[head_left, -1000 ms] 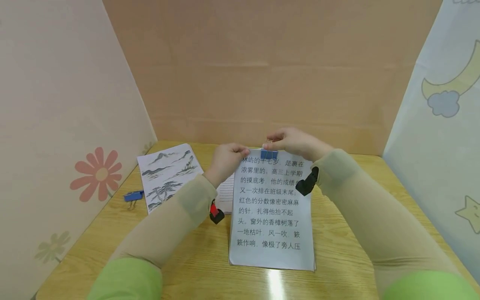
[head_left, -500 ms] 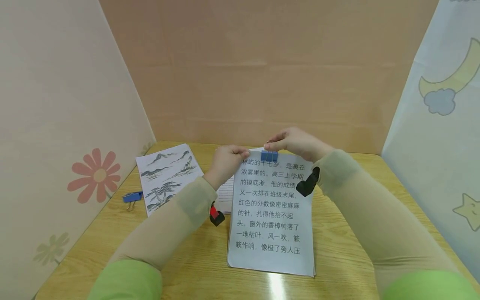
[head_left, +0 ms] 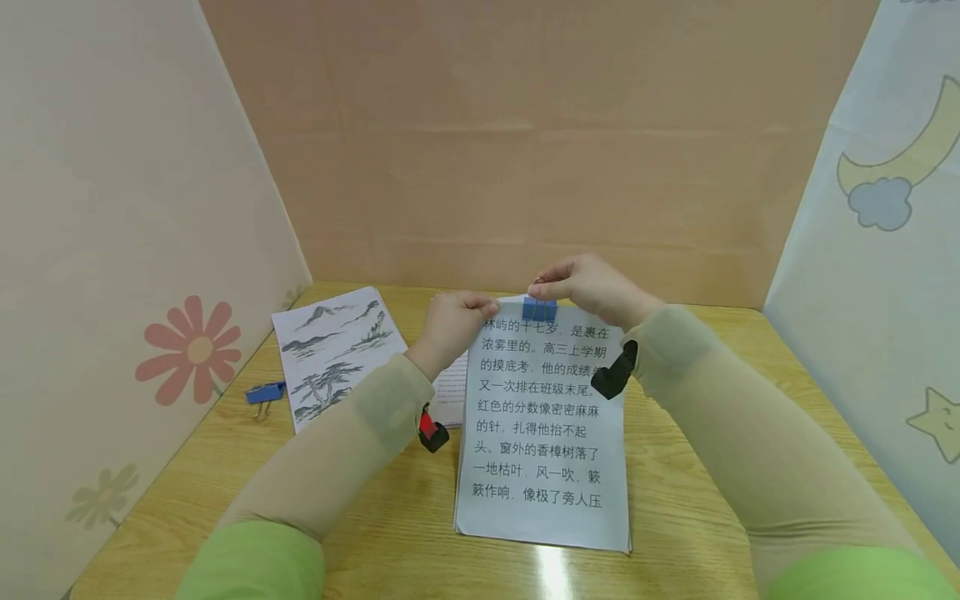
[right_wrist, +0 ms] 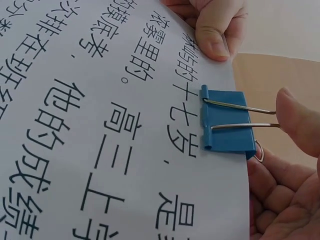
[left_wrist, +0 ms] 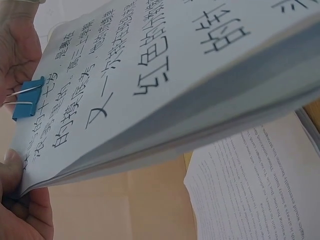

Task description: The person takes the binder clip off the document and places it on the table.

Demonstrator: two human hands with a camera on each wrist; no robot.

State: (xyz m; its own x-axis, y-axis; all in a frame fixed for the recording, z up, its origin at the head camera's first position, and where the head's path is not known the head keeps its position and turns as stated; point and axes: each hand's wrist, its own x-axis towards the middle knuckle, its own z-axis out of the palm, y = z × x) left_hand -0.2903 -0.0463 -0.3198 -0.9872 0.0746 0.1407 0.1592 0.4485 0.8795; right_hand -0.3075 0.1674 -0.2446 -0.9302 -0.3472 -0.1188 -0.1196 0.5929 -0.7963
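Note:
A stack of printed sheets (head_left: 542, 417) is held up by its top edge, large Chinese characters facing me. My left hand (head_left: 456, 325) pinches its top left corner between thumb and fingers. On the top edge sits a blue binder clip (right_wrist: 229, 121), its mouth over the paper. My right hand (head_left: 592, 287) grips the clip by its wire handles. In the right wrist view the thumb (right_wrist: 299, 120) meets the ends of the front handle, while the other fingers are behind the clip by the rear wire loop. The left wrist view shows several sheet edges (left_wrist: 165, 142) fanned slightly apart.
Left on the wooden table (head_left: 390, 533) lies a sheet with ink landscape drawings (head_left: 337, 350). A second blue binder clip (head_left: 266, 392) is beside it. Partly behind the held stack lies a page of small print (head_left: 450, 392). Walls stand at the back and both sides.
The stack's lower edge has dropped slightly toward me. The wire handle seen above the clip a second ago is now mostly covered by my right fingers. Both hands keep their holds.

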